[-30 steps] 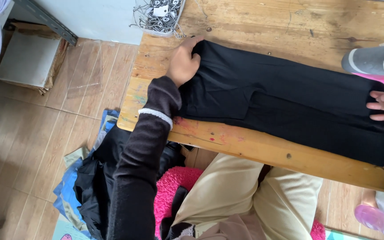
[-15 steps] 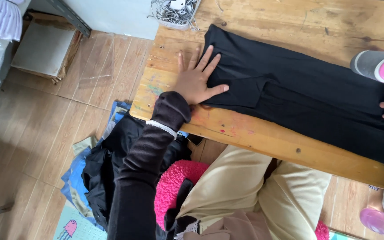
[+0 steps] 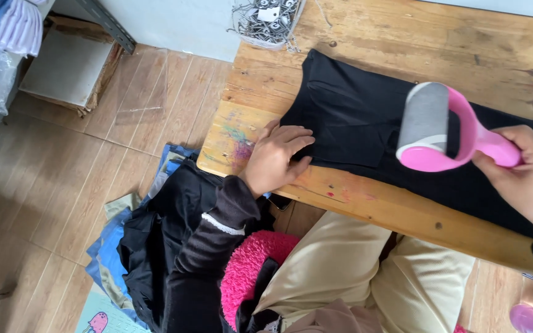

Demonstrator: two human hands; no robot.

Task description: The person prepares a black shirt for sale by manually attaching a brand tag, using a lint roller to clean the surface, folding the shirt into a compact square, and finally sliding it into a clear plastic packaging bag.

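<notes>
A folded black garment (image 3: 353,117) lies flat on the wooden table (image 3: 402,43). My left hand (image 3: 277,159) rests on the garment's near left corner at the table's front edge, fingers loosely curled. My right hand (image 3: 528,176) grips the pink handle of a lint roller (image 3: 436,129). Its grey drum hangs just above the middle of the garment.
A clear tray of metal clips and chains (image 3: 266,21) sits at the table's far left corner. A heap of dark and blue clothes (image 3: 149,228) lies on the tiled floor left of my lap. A cardboard box (image 3: 69,65) stands further left. A pink fuzzy cushion (image 3: 251,259) is under me.
My left hand slid back from a flat spread on the garment to its near left corner. My right hand brought the lint roller in from the right edge to over the garment's middle.
</notes>
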